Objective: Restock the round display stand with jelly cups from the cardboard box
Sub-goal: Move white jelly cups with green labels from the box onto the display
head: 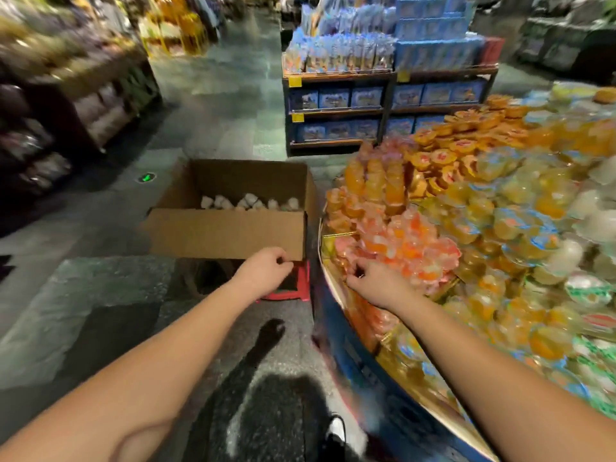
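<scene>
Left grip (266, 266) clenched on nothing, hovering by the near flap of the cardboard box (230, 211) at eleven o'clock. Right grip (373, 278) curled among pink jelly cups (410, 248) at the round display stand's rim (328, 271), one o'clock; grasp impossible to tell through blur. More pale cups (250, 201) inside the box.

We find no legible text. The yellow tags (295, 82) on the shelf unit (386, 108) and the lids of the jelly cups (433, 158) carry printing, but it is too blurred to read.
</scene>
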A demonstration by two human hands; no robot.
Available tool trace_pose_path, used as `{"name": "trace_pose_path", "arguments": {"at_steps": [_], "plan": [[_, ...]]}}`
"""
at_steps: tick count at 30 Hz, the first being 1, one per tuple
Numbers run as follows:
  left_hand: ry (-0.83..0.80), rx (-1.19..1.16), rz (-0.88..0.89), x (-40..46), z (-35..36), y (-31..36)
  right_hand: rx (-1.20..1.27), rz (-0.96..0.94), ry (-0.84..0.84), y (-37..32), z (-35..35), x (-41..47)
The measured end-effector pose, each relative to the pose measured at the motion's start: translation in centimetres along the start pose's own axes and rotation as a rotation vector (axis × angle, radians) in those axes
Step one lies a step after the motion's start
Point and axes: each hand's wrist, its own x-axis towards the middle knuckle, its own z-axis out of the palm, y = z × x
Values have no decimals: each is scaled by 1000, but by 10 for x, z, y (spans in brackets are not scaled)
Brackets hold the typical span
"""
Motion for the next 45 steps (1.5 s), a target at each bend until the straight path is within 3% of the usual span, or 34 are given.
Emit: {"name": "trace_pose_path", "arguments": {"at_steps": [6,12,15,20,26,32,40,45], "plan": [[9,37,-102,94,-38,-67,29,-100,-69,-63,33,126],[8,16,-216,212,-85,-122,38,-131,-252,-109,38,268],[17,-30,-274,258,-101,-150,26,-189,-219,-124,35,317],[34,54,-304,325,-119,-204,-75,-104,-283,-139,55,406],[-52,-19,-377,418,-145,-292,-55,-60,-400,-161,96,504],[-190,-145,-460,529,-157,-383,-6,208,-412,-181,157,601],[-406,-244,-693,613,-135,-476,28,553,-528,-193,239,681],[-646,-47,-659,635,-91,-503,170,756,-530,-186,289,712]]}}
